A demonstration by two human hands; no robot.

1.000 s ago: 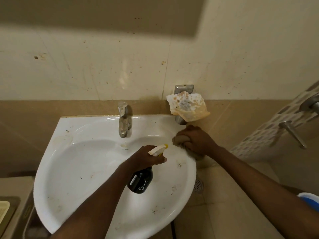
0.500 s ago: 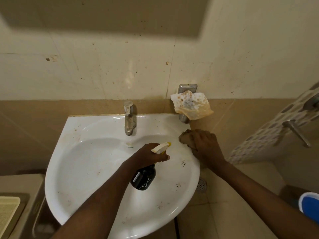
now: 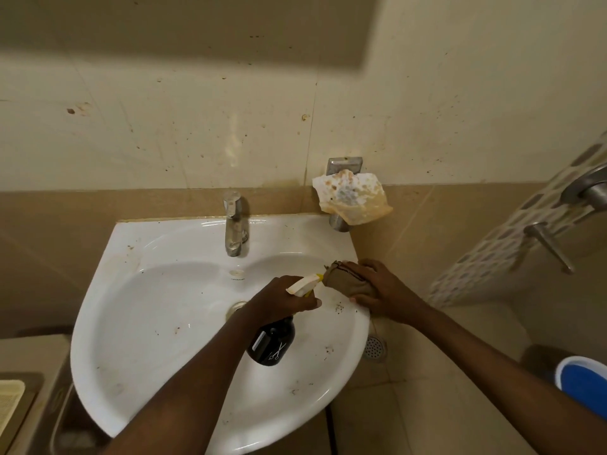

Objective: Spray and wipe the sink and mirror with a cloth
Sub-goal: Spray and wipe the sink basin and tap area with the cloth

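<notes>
A white corner sink (image 3: pixel 157 323), speckled with small dark and rusty marks, is seen from above. Over the middle of its bowl the left hand (image 3: pixel 279 298) has its grip curled round the neck of a dark spray bottle (image 3: pixel 272 343), a finger at the pale trigger head (image 3: pixel 303 284), whose nozzle points right toward the cloth. The bottle's round body hangs tilted below the hand, above the near part of the bowl. The right hand (image 3: pixel 377 290) rests on the sink's right rim, its grip closed round a bunched brown cloth (image 3: pixel 348 279) that sits on the rim just beside the nozzle. A metal tap (image 3: pixel 234 224) stands at the far middle of the sink, and the drain (image 3: pixel 237 306) shows just left of the left hand. On the far wall, right of the tap, a metal bracket (image 3: pixel 344 166) carries a stained, discoloured soap dish (image 3: pixel 353 200). The beige tiled wall (image 3: pixel 197 133) is spotted with marks. A floor drain (image 3: pixel 374 349) lies right of the sink, and a blue and white bucket (image 3: pixel 583 384) sits at the near right edge
</notes>
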